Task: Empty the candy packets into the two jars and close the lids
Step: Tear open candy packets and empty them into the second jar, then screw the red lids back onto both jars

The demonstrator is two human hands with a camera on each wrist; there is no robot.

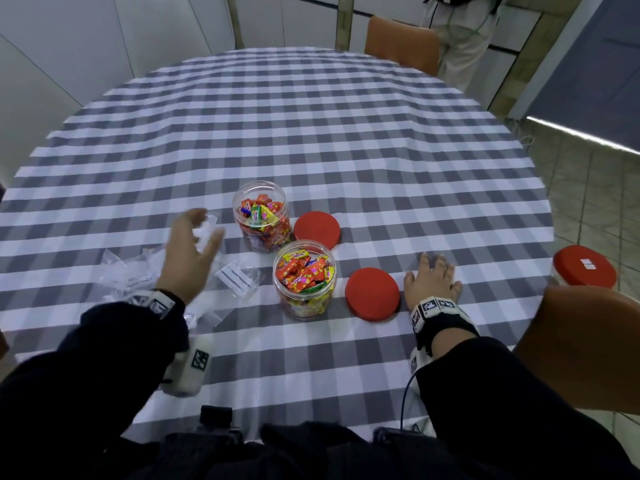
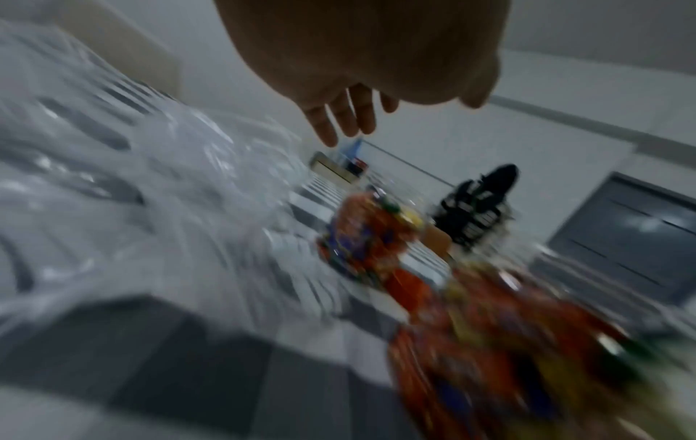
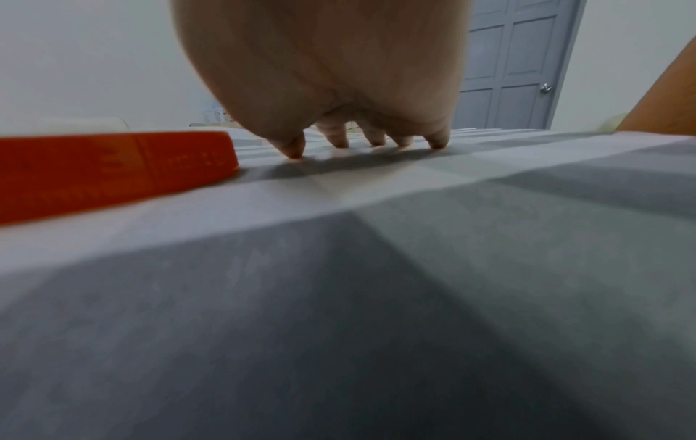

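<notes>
grip status: we see neither hand holding anything. the left hand (image 1: 188, 251) hangs above the table with its fingers (image 2: 341, 117) spread and relaxed, over a heap of clear plastic packets (image 1: 135, 275) lying crumpled on the checked tablecloth (image 1: 311, 133); the left wrist view is heavily blurred, so we cannot tell whether a fingertip touches the plastic. the right hand (image 1: 433, 284) lies palm down on the tablecloth with its fingers extended, and in the right wrist view the fingertips (image 3: 341, 140) touch the cloth. just to the left of that hand lies the near red lid (image 1: 372, 294), flat on the table and apart from the thumb. the near jar (image 1: 304, 280) stands upright and uncapped, just left of that lid, filled with red, yellow and green wrapped candies. the far jar (image 1: 261, 216) stands upright just behind it, also uncapped and holding candies. the far red lid (image 1: 317, 228) lies flat just to the right of the far jar. at the right edge of the table we note a third jar (image 1: 583, 268) with its red lid on. an orange chair back (image 1: 401, 45) stands beyond the far side of the table, and a person in light clothing (image 1: 464, 32) stands behind it.
</notes>
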